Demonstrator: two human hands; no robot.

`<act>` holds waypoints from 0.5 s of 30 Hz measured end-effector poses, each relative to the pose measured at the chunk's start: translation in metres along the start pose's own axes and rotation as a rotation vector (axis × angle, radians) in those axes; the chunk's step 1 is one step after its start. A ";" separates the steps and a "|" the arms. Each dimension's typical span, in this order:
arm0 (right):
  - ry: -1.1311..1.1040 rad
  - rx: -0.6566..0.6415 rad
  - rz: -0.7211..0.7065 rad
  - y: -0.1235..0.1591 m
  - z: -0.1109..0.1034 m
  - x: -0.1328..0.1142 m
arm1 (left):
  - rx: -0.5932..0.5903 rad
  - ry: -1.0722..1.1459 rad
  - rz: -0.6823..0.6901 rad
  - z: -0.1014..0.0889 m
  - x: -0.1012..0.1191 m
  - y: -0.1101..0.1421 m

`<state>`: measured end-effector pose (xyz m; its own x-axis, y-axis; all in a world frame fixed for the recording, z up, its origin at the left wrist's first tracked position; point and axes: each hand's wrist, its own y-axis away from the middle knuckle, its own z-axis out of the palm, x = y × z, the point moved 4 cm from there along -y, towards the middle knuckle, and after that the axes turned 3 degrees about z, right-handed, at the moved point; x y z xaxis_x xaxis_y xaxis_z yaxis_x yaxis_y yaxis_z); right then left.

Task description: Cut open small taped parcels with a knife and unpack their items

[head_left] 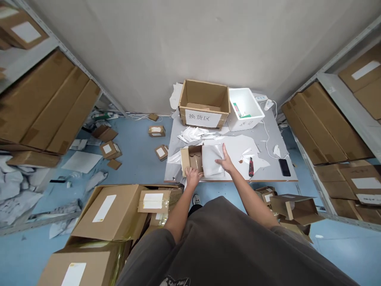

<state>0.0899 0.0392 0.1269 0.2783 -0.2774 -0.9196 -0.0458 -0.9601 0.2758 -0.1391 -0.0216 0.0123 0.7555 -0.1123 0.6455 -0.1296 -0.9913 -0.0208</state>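
Observation:
Near the table's front edge, a small open cardboard box (195,159) lies with its inside showing. My left hand (193,177) is closed on the box's near edge, with the fingers curled over its rim. Right beside the box, a white foam-wrapped package (213,161) is held by my right hand (225,160), whose thumb lies on top and whose fingers run along its right side. The package meets the box's right side; I cannot tell if part of it is still inside. To the right lies a red and black utility knife (251,167).
Behind stand a large open carton (203,118) with a written label and a white foam bin (246,122). White paper scraps (195,134), a phone (284,167) and a cable share the table (268,137). Stacked cartons (108,212) rise at left; loaded shelves flank both sides.

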 end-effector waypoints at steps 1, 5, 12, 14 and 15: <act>-0.068 0.015 0.023 0.005 -0.007 0.000 | -0.020 -0.007 0.001 -0.008 -0.003 -0.004; -0.408 0.044 0.080 0.024 -0.027 0.010 | -0.024 0.116 -0.030 -0.031 0.002 -0.021; -0.603 0.077 0.106 0.040 -0.063 0.037 | -0.158 0.976 -0.208 0.027 0.101 -0.038; -0.588 0.091 0.138 0.039 -0.079 0.047 | -0.168 1.040 -0.239 0.049 0.127 -0.041; -0.589 0.097 0.151 0.038 -0.088 0.053 | -0.164 1.065 -0.257 0.059 0.137 -0.042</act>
<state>0.1869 -0.0093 0.1132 -0.3135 -0.3568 -0.8800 -0.1378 -0.8998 0.4139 0.0075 0.0006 0.0562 -0.1562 0.2895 0.9443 -0.1911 -0.9469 0.2587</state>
